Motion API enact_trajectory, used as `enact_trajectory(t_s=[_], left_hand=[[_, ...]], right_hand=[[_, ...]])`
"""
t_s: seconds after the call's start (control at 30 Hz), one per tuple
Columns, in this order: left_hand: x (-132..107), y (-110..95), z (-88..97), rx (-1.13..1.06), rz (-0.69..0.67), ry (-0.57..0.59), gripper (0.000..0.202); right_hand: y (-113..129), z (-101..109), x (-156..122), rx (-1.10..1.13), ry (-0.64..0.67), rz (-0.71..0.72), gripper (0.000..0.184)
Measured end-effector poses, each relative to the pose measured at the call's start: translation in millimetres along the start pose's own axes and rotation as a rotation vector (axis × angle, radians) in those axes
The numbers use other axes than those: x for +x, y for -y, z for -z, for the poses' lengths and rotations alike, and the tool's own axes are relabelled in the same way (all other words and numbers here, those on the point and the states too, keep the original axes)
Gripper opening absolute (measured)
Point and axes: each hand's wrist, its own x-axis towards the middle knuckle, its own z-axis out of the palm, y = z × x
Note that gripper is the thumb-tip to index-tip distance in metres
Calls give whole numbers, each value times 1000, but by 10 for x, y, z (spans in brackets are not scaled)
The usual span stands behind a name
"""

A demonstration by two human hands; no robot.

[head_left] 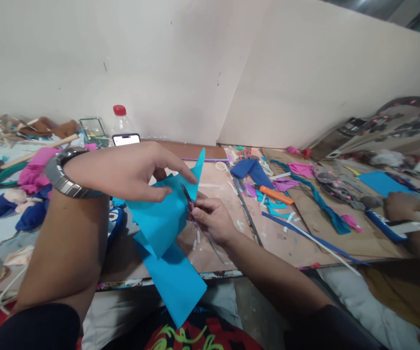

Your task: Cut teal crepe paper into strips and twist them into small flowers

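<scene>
Blue sheet (159, 211): matte, thin, sharp-cornered, partly past the near edge of the tabletop (228, 194)
Left hand (142, 167): narrow grip on the sheet's top
Right hand (212, 218): grip around slender scissors (187, 194)

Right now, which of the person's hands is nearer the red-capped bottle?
Left. The left hand is in front of the bottle; the right hand, holding scissors, is farther away, rightward.

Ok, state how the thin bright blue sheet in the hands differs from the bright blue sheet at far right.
The held sheet is raised and bent; the far-right sheet lies flat. Slim scissors are at the held sheet; a co-worker's hand is at the far-right sheet. Both are bright blue.
</scene>
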Motion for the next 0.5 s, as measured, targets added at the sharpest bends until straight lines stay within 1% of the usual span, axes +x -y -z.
enact_trajectory(t_s=[0.17, 0.27, 0.37, 0.5], left_hand=[[43, 11, -42, 2, -35, 5, 50], [65, 6, -60, 35, -34, -11, 47], [73, 4, -69, 59, -36, -21, 46], [71, 18, -71, 76, -69, -7, 49]], right_hand=[[-40, 29, 1, 14, -10, -17, 42], [-45, 31, 2, 15, -23, -18, 42], [-36, 24, 4, 6, -33, -13, 41], [-29, 16, 7, 9, -40, 5, 38]])
